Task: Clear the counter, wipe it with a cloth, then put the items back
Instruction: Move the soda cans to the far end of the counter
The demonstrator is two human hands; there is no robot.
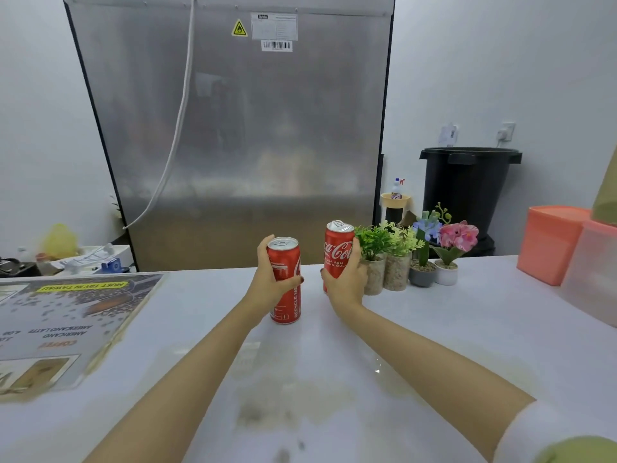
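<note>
Two cans, one per hand, both upright w/ long axis vertical, tabs up. The left grip (268,282) is wrapped round the left can (287,305) from its 9 o'clock side, thumb across the front, at mid-height. The right grip (345,284) is clasped round the right can (337,252) from the 3 o'clock side, low on the body.

The right can sits at approx. 1 o'clock from the left can, near it but apart. Whether either base is off the table (450,332) can't be told.

Key relation: the right can has the row of small potted plants (375,248) just beside it at 3 o'clock, and the fingers round it nearly brush the leaves. So that can prob. needs to go straight up or toward 6 o'clock, not sideways right. The left can has room on all sides; the menu sheet (66,315) lies well off at 9 o'clock.

Brownish stains (287,399) show on the table at 6 o'clock, nearer the person, so this reads as the clearing stage, wipe not yet done. No cloth in view. An orange box (547,245) stands at far 3 o'clock.
</note>
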